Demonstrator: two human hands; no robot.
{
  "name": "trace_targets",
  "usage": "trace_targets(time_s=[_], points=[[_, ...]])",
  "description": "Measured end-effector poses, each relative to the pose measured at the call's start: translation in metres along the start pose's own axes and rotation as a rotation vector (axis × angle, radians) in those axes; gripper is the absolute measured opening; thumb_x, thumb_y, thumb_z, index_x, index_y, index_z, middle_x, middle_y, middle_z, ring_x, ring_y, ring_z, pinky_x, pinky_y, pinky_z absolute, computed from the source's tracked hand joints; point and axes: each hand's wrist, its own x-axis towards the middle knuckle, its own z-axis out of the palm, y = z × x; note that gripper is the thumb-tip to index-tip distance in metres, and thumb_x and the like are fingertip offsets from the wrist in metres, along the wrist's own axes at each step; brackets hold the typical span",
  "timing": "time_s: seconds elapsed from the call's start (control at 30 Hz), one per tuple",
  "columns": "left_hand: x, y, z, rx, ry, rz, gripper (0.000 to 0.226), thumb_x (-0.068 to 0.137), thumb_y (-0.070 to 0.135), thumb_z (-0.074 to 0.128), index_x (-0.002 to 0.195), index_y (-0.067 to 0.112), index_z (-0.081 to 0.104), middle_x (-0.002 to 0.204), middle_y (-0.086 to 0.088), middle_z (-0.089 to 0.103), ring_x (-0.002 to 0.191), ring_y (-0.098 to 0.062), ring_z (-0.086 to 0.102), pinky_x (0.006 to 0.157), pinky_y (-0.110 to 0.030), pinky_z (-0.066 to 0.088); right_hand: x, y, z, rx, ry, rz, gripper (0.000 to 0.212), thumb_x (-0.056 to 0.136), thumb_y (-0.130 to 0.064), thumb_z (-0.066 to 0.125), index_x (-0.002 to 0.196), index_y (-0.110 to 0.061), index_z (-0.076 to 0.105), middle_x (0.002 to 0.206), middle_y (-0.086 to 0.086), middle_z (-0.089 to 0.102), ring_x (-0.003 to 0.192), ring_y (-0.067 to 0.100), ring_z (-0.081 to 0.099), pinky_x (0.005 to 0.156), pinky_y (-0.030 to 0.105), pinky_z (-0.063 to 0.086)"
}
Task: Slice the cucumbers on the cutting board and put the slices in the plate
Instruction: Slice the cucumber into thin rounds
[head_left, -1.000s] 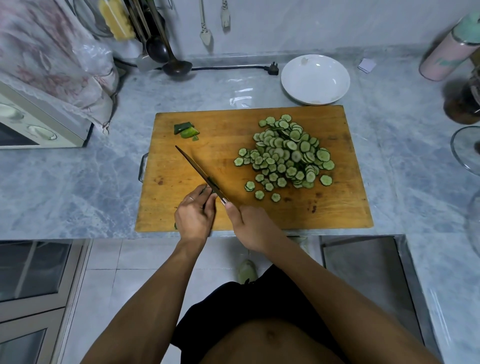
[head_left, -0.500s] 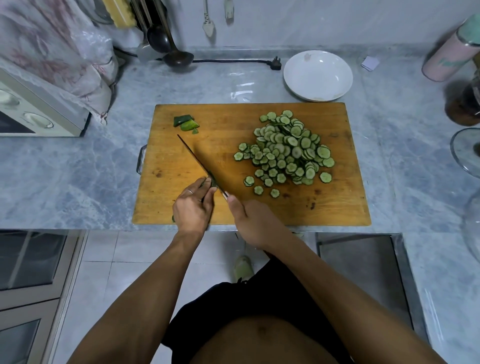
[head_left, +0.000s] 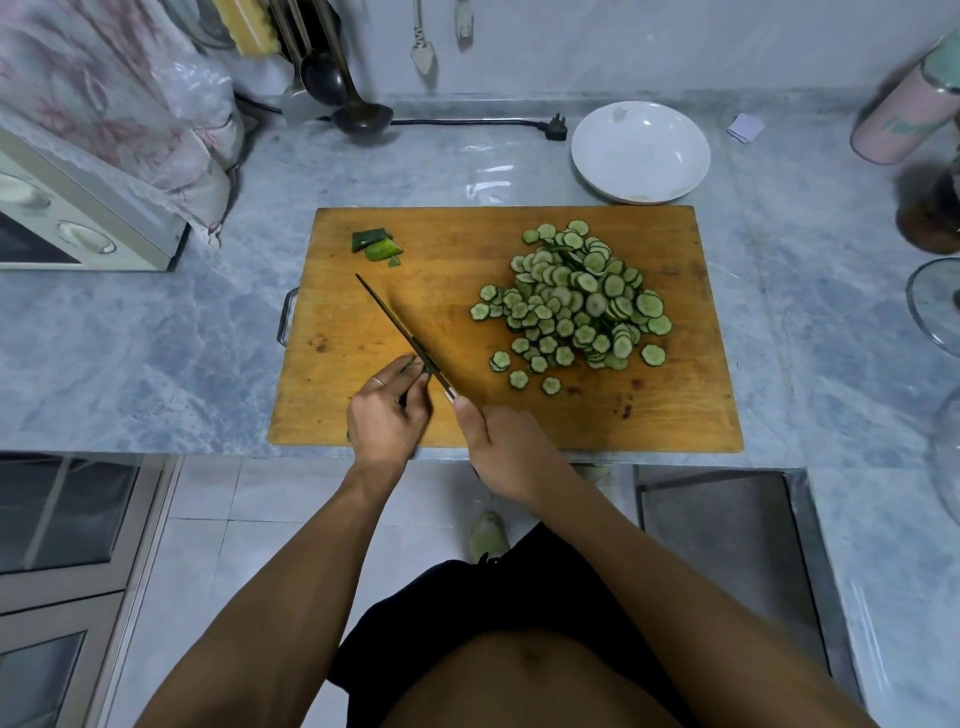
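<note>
- Knife lies slantwise over the near left part of the cutting board, its handle closed in the right hand.
- The left hand curls its fingertips onto a small green cucumber piece right against the blade; most of that piece is hidden.
- Cucumber slices are heaped on the board's right half, a few loose ones just beside the heap.
- Two cut-off ends sit at the far left corner.
- The white plate stands on the counter just beyond the board.
</note>
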Motion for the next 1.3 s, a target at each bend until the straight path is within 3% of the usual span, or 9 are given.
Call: trace_targets(time_s=[0.23,0.4,0.57,0.73,0.87,1.03,1.3], points=[[0.001,0.000,-0.001,0.000,-0.031,0.012,0.036,0.086,0.028,0.050,0.094,0.011,0.081,0.113,-0.006,0.074,0.094,-0.021,0.072,0.073,-0.030,0.057,-0.014,0.004,0.000,-0.029,-0.003,-0.026,0.057,0.107,-0.044,0.023,0.062,-0.015,0.041,0.061,0.000,0.043,0.067,0.021,0.046,0.062,0.028,0.022],[0.001,0.001,-0.002,0.015,-0.041,-0.015,0.029,0.085,0.020,0.056,0.094,0.010,0.081,0.115,-0.010,0.073,0.095,-0.024,0.072,0.074,-0.025,0.054,0.000,-0.002,0.001,-0.012,-0.036,0.026,0.061,0.107,-0.045,0.020,0.060,-0.015,0.043,0.059,0.000,0.045,0.055,0.013,0.042,0.061,0.029,0.024],[0.000,0.003,-0.005,-0.014,-0.043,0.020,0.036,0.085,0.026,0.050,0.092,0.010,0.081,0.113,-0.009,0.073,0.093,-0.022,0.073,0.071,-0.028,0.057,0.015,-0.003,0.012,0.005,-0.015,0.053,0.061,0.106,-0.047,0.019,0.064,-0.015,0.049,0.067,0.004,0.052,0.073,0.025,0.054,0.068,0.028,0.030],[0.000,0.007,-0.008,-0.062,-0.025,-0.004,0.036,0.089,0.031,0.053,0.102,0.009,0.079,0.112,-0.006,0.074,0.103,-0.019,0.070,0.084,-0.034,0.057,0.002,0.000,0.002,-0.006,-0.027,0.016,0.058,0.108,-0.043,0.021,0.061,-0.017,0.044,0.061,-0.001,0.045,0.070,0.024,0.048,0.066,0.029,0.027],[0.000,0.009,-0.009,-0.091,-0.012,-0.054,0.029,0.086,0.022,0.060,0.101,0.006,0.079,0.109,-0.008,0.075,0.103,-0.019,0.071,0.087,-0.034,0.057,-0.015,0.005,-0.001,-0.032,-0.023,-0.009,0.057,0.108,-0.042,0.023,0.060,-0.017,0.042,0.061,0.001,0.046,0.068,0.022,0.047,0.065,0.029,0.025],[0.002,0.004,-0.010,-0.099,-0.025,-0.032,0.015,0.085,0.007,0.067,0.093,0.006,0.080,0.105,-0.007,0.076,0.096,-0.018,0.072,0.078,-0.031,0.057,-0.019,0.002,-0.004,-0.029,-0.040,-0.032,0.057,0.108,-0.041,0.024,0.059,-0.016,0.041,0.058,-0.002,0.043,0.064,0.020,0.044,0.061,0.027,0.022],[0.001,0.010,-0.011,-0.101,-0.014,-0.038,0.021,0.084,0.011,0.063,0.093,0.003,0.080,0.107,-0.013,0.074,0.100,-0.019,0.071,0.083,-0.028,0.056,0.011,-0.003,0.007,-0.026,-0.062,0.038,0.064,0.107,-0.048,0.018,0.060,-0.013,0.046,0.061,0.003,0.049,0.069,0.024,0.050,0.067,0.029,0.031]])
